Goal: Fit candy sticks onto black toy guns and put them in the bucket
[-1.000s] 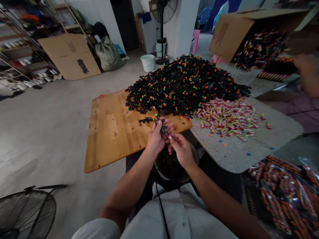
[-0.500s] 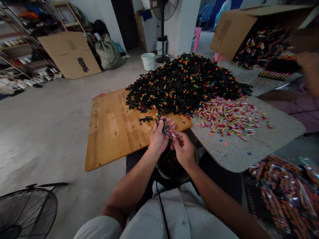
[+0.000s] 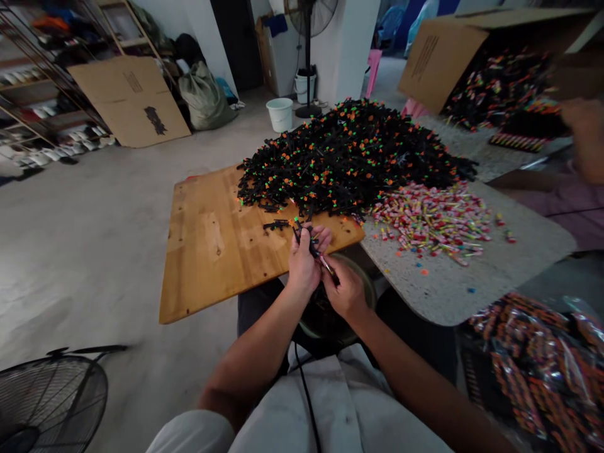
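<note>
My left hand (image 3: 304, 261) is closed around small black plastic pieces (image 3: 312, 246), one with a green tip, its thumb on top. Close beside it, my right hand (image 3: 346, 286) pinches a thin, light-coloured stick-like piece (image 3: 327, 263) whose upper end meets the black pieces. Whether the two are joined I cannot tell. Just beyond my hands lie a few loose black pieces (image 3: 277, 224) on the wooden board (image 3: 207, 245). A large heap of black plastic pieces (image 3: 325, 163) with orange and green tips rises behind them.
Small pink, red and yellow tubes (image 3: 436, 220) are piled on the grey stone table (image 3: 509, 270). A round tub (image 3: 365, 314) stands below my hands. At the right are bagged pieces (image 3: 542, 365), a tipped cardboard box (image 3: 438, 56) and another person's arm (image 3: 589, 135). A fan (image 3: 51, 402) stands lower left.
My right hand has turned and shifted slightly down and left, and more of the thin piece shows between its fingers. My left hand keeps hold of the black pieces.
</note>
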Demonstrator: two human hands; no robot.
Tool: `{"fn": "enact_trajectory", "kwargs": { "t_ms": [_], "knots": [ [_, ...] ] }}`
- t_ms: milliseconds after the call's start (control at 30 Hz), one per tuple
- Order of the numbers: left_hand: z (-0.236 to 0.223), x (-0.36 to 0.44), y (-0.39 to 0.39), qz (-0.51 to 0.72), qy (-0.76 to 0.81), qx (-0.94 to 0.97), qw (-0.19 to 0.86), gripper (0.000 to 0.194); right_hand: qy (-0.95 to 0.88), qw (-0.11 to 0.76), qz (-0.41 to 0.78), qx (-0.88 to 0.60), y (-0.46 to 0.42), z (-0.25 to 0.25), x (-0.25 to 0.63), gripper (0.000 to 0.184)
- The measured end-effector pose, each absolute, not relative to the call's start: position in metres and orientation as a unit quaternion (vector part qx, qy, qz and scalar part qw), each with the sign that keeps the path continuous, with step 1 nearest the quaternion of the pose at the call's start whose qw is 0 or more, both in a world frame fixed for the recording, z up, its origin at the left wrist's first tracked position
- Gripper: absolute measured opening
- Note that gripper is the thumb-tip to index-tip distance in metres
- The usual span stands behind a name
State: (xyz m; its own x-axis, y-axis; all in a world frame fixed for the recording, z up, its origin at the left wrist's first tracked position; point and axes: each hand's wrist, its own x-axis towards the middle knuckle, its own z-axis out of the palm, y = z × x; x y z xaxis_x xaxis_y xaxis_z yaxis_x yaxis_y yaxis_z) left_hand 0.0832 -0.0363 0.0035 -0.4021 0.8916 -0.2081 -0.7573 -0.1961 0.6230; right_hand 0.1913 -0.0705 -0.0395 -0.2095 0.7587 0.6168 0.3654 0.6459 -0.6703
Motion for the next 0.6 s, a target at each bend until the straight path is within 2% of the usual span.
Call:
{"fn": "enact_trajectory", "kwargs": {
  "t_ms": [167,233,367,600],
  "knots": [
    [-0.005,0.084,-0.039,0.746,0.317,0.129,0.571,0.015,-0.634,0.498,0.403,-0.433,-0.072,-0.033,0.199,0.026],
    [-0.008,0.080,-0.044,0.711,0.305,0.175,0.609,0.023,-0.563,0.512,0.465,-0.452,-0.073,-0.028,0.201,0.029],
    [-0.018,0.065,-0.058,0.618,0.289,0.275,0.677,0.049,-0.500,0.522,0.531,-0.443,-0.072,-0.021,0.208,0.031],
    [-0.036,0.053,-0.069,0.591,0.294,0.285,0.695,0.070,-0.479,0.505,0.606,-0.384,-0.075,-0.023,0.213,0.029]
  ]
}}
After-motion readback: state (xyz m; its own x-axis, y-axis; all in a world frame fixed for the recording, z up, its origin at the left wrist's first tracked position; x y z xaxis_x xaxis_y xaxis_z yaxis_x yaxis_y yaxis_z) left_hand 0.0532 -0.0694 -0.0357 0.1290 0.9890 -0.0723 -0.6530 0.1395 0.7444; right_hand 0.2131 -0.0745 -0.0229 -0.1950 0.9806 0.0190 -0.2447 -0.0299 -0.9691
